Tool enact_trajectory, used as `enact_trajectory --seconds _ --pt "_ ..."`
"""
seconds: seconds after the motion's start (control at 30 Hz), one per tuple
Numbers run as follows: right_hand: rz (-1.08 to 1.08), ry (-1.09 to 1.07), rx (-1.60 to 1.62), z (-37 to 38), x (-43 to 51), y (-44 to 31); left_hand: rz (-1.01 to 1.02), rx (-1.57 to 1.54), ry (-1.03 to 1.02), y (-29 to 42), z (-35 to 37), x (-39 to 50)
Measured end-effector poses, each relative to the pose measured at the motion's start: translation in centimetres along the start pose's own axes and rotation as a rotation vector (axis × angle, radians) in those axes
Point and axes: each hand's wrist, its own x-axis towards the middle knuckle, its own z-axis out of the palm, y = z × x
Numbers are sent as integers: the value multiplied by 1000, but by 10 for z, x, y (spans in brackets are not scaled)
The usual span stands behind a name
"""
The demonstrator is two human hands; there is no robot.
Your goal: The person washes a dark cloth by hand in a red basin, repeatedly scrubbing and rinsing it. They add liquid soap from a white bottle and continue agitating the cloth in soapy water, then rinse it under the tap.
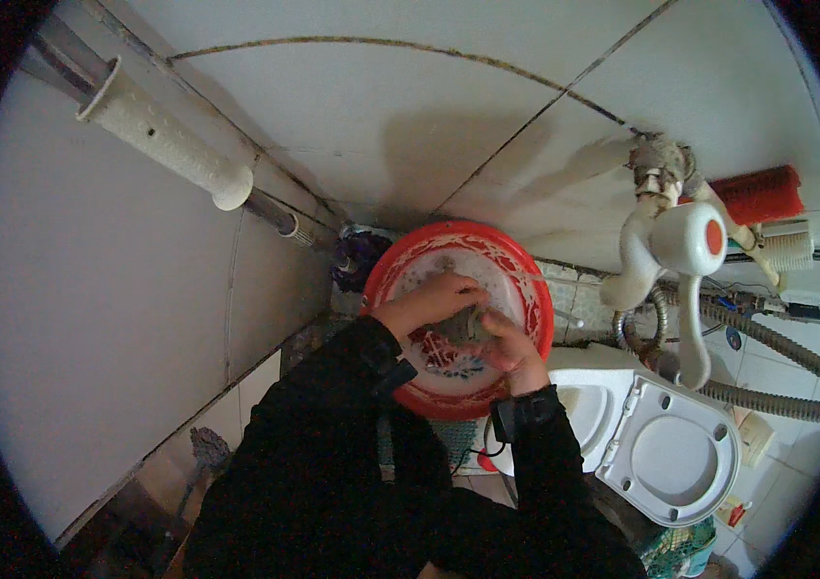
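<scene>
A round red plastic basin (544, 318) stands on the floor near the corner, holding whitish suds. My left hand (439, 300) is over its middle, with fingers bent towards the right. Opposite it, my right hand (508, 344) has its fingers turned inward and up. Between the two hands lies a wet greyish-green thing (464, 326), perhaps cloth; whether either hand grips it is unclear. A red, white and dark patterned patch (442, 351) shows in the suds beneath my hands; I cannot tell whether it is cloth or the basin's bottom.
A white tap (692, 239) with a long lever juts from the tiled wall at right. Below it are flexible hoses (772, 344) and a white toilet with a raised seat (670, 463). A red brush (761, 194) is behind the tap. A pipe with a white sleeve (164, 145) runs at upper left.
</scene>
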Motion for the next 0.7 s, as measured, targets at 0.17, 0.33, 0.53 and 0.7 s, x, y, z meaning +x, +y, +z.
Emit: enact_trajectory --seconds 0.17,0.33,0.53,0.7 --pt "130 -93 -9 13 -17 6 98 -232 -22 40 -16 -22" --pt "173 -229 210 21 -35 18 10 -1151 -290 70 -24 -64" --pt "223 -241 344 22 -40 42 67 -1000 -466 83 -13 -52" --pt "308 -9 -52 27 -43 36 -62 -502 -189 71 6 -36"
